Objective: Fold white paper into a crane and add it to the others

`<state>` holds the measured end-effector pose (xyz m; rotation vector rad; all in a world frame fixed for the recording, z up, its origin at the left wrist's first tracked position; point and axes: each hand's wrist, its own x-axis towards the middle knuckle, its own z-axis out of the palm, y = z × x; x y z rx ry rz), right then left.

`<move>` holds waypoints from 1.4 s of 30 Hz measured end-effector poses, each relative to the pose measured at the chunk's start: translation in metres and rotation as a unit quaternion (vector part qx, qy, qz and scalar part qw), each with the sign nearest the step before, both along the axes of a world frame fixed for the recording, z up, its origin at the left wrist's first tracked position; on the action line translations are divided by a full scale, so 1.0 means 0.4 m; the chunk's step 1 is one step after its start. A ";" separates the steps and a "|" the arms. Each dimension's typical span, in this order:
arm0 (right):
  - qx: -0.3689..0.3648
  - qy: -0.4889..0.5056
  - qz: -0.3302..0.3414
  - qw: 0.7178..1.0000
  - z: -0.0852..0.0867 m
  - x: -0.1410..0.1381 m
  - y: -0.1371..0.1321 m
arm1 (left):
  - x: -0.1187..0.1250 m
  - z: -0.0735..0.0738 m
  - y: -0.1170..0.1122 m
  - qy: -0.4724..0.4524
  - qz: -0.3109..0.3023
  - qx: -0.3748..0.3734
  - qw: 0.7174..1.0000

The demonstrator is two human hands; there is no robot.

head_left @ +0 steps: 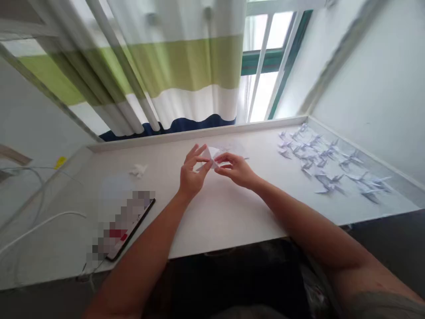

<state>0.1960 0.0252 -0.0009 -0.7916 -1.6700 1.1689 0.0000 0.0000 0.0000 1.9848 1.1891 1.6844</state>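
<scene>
Both my hands are raised a little above the middle of the white table (232, 208). Between them is a small folded piece of white paper (212, 155). My left hand (191, 173) pinches its left side with thumb and forefinger, the other fingers spread upward. My right hand (237, 169) pinches the paper's right side with its fingertips. Under the hands, more white sheets of paper (237, 148) lie flat on the table.
Several folded paper cranes (327, 164) stand in rows at the right of the table. A single white crane (138, 170) lies at the left. A tablet (124, 226) and white cables (36, 226) are at the near left. Curtains (172, 71) and a window (268, 62) are behind.
</scene>
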 end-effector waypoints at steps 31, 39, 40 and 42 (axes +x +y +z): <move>0.056 0.009 0.012 0.998 0.005 0.021 0.003 | 0.011 -0.005 -0.006 -0.078 -0.108 -0.083 0.988; 0.074 -0.036 -0.002 0.997 0.016 0.020 -0.012 | 0.008 -0.003 -0.009 -0.028 -0.072 -0.082 0.994; 0.079 -0.035 -0.004 0.996 0.016 0.020 -0.013 | 0.009 -0.004 -0.008 -0.032 -0.072 -0.083 0.993; 0.105 -0.031 -0.016 0.994 0.018 0.020 -0.014 | 0.012 -0.006 -0.007 -0.039 -0.068 -0.082 0.994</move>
